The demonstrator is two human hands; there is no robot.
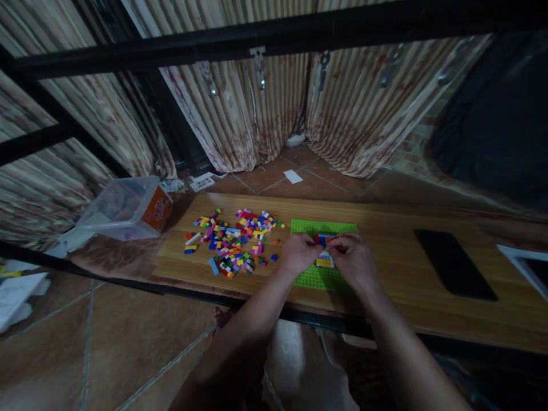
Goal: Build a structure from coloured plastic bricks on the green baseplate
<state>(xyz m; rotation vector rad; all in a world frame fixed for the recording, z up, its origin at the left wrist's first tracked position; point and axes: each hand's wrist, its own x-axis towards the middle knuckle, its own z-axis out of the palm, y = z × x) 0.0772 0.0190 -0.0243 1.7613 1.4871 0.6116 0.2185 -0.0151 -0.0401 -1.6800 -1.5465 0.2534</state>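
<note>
A green studded baseplate [306, 227] lies on the wooden table, under both my hands. Toy building bricks stand on it in the middle: a red and blue row [324, 238] at the far side, white and yellow bricks [325, 262] nearer to me. My left hand [299, 251] reaches in from the left, its thumb and fingers closed at the bricks. From the right comes my right hand [351, 257], pinched against the same spot. The fingertips of both hands almost meet over the bricks and largely hide the small piece between them.
Left of the baseplate, a loose pile of colourful bricks [233, 245] spreads over the wooden table [389, 240]. A black phone-like slab [454, 264] lies to the right. On the floor at left stands a clear plastic box [124, 208]. A black metal bar [214, 43] crosses above.
</note>
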